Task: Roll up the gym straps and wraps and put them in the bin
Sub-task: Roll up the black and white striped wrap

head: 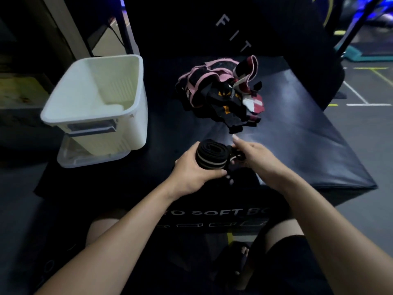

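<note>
Both hands work above the black soft box (297, 128): left hand (191, 173) curls around the rolled black wrap (210, 155), right hand (253, 153) pinches its loose tail. Keeping that tail taut should tighten the roll before it goes into the white bin (93, 116), just left.

surface: black padded box (297, 135) | far-left corner: white bin (95, 99) is set on a clear lid (70, 158) | far middle: heap of straps and wraps (221, 92) is laid
</note>
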